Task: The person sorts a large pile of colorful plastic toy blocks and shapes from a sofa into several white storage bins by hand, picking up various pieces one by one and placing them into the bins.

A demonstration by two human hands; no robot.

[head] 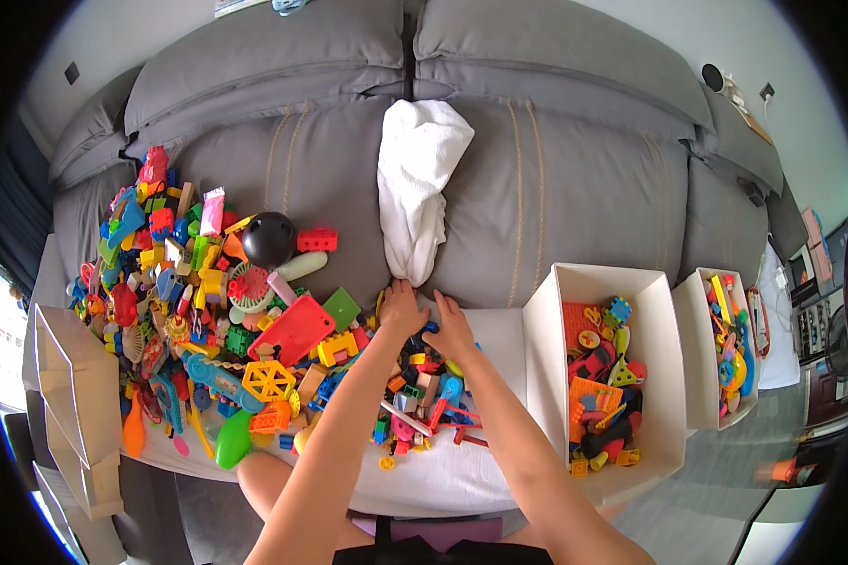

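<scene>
A large heap of mixed plastic toys and building blocks (293, 328) covers the left and middle of a grey sofa. My left hand (401, 309) reaches to the heap's back edge, just below a crumpled white cloth (424, 176). Close beside it on the right is my right hand (449, 328), fingers spread, near a small dark blue piece (431, 327). Whether either hand grips anything is unclear. A black ball (269, 239), a red plastic tray (293, 329) and a yellow wheel (269, 381) lie left of my hands. My forearms hide part of the heap.
At the right, a white box (611, 279) holds several toys, among them an orange baseplate (595, 397). A smaller white bin (696, 353) with toys is beyond it. Beige containers (88, 417) stand at the left edge. Sofa back cushions (551, 56) rise behind.
</scene>
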